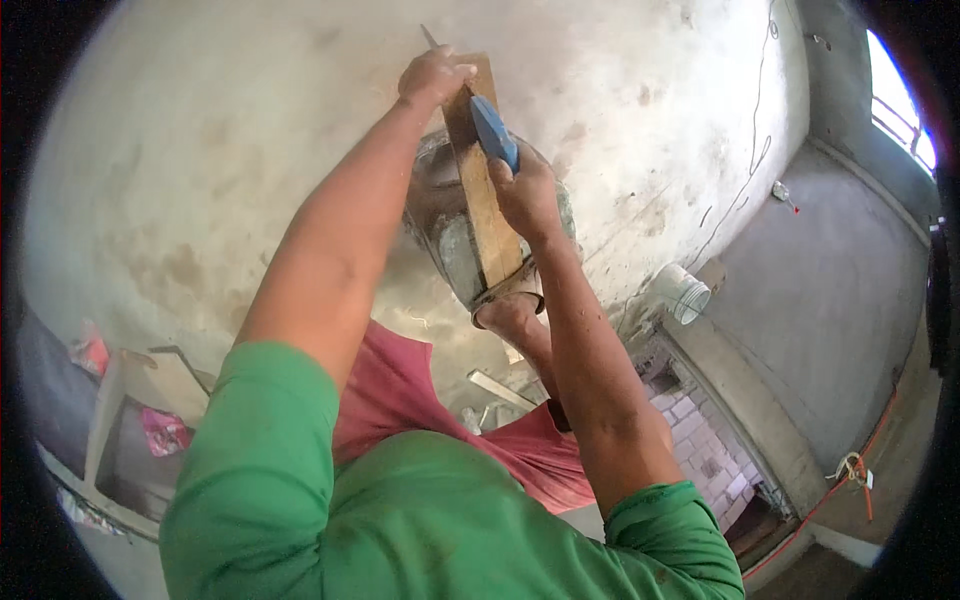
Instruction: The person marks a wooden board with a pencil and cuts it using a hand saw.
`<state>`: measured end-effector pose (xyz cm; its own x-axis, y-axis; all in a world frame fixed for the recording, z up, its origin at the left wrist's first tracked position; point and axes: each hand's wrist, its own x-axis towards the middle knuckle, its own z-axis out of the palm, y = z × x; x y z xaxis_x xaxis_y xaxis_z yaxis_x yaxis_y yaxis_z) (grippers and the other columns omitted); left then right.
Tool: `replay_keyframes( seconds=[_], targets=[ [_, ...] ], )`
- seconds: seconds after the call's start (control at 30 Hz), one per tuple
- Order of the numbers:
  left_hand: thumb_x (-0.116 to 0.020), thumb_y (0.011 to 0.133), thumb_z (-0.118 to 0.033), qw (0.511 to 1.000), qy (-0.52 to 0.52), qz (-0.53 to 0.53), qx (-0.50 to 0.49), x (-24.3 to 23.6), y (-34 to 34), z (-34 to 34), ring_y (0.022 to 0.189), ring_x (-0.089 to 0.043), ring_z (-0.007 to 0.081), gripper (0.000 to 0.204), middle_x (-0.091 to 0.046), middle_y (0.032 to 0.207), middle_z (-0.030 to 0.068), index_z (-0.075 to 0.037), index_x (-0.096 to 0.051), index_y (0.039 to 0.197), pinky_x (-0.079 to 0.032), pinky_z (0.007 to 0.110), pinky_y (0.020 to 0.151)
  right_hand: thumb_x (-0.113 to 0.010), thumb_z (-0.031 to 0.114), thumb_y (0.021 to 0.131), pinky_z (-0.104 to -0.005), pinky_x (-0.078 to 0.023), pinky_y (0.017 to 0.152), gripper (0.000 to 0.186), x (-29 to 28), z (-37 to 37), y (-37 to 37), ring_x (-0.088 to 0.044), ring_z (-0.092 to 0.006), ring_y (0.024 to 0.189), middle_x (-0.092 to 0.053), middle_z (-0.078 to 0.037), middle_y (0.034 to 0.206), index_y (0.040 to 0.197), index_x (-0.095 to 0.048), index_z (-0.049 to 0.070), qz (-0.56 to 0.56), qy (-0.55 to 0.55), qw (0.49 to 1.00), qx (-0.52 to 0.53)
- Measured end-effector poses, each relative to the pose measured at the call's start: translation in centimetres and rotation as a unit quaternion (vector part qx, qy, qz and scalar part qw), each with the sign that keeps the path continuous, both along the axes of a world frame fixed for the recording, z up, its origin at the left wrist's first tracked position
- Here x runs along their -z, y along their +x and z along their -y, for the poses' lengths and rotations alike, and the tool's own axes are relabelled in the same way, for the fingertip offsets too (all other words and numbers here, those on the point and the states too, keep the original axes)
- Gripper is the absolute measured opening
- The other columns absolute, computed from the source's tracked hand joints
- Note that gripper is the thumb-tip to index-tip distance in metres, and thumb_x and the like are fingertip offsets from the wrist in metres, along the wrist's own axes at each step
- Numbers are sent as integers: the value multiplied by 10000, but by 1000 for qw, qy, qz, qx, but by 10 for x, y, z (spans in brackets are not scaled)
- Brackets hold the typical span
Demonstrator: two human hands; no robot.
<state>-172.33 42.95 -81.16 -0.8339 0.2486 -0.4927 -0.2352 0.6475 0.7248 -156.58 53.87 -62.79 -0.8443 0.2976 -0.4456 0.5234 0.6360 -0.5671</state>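
Observation:
My left hand (436, 76) is closed on the far end of a narrow wooden board (482, 205). In my right hand (527, 192) is a hand saw (493, 132), gripped by its blue handle. The saw lies at a slant against the board's far part. A thin pointed tip, in line with the saw, shows beyond my left hand; most of the blade is hidden and its teeth cannot be made out. Under the board stands a grey, stained bucket-like container (455, 245). My sandalled foot (512, 312) is at the board's near end, pressed against it.
A pale plastered wall (270, 130) rises close ahead. To the right are a white bucket (684, 294) lying tipped, a concrete ledge (745, 400), and a brick-lined recess (700, 435). An orange cord (880, 425) runs along the right. A concrete box-like structure (105, 425) stands at left.

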Motion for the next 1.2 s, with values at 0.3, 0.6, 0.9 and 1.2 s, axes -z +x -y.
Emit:
replay_keyframes(
  seconds=[0.3, 0.6, 0.9, 1.2],
  targets=[
    [-761, 795, -518, 998, 45, 11, -49, 14, 9, 26, 1272, -574, 336, 836, -592, 1354, 249, 45, -539, 1372, -454, 409, 1057, -556, 170, 927, -349, -504, 734, 400, -183, -1, 130, -603, -185, 778, -625, -97, 851, 1286, -587, -3, 151, 12, 987, 44],
    [-707, 839, -530, 994, 95, -30, -40, 3, 8, -8, 1225, -600, 350, 765, -631, 1313, 216, 20, -566, 1351, -455, 390, 1053, -615, 175, 929, -386, -522, 813, 404, -33, -13, 67, -683, -405, 929, -662, -282, 985, 1305, -588, 32, 56, 11, 996, 73],
    [-722, 855, -520, 975, 148, 146, -83, 18, 7, 14, 849, -639, 174, 733, -701, 1073, 119, -13, -570, 1363, -520, 316, 632, -564, 114, 929, -337, -494, 824, 415, -170, -11, 133, -618, -189, 889, -654, -179, 963, 1332, -567, 20, 205, 11, 975, 83],
    [-608, 914, -535, 987, 133, 31, -88, 10, 11, -3, 1243, -590, 347, 724, -616, 1327, 236, 44, -566, 1346, -435, 391, 1072, -599, 147, 927, -370, -529, 746, 390, -42, -6, 90, -707, -321, 820, -655, -253, 887, 1305, -580, 52, 82, -8, 993, 88]
  ],
)
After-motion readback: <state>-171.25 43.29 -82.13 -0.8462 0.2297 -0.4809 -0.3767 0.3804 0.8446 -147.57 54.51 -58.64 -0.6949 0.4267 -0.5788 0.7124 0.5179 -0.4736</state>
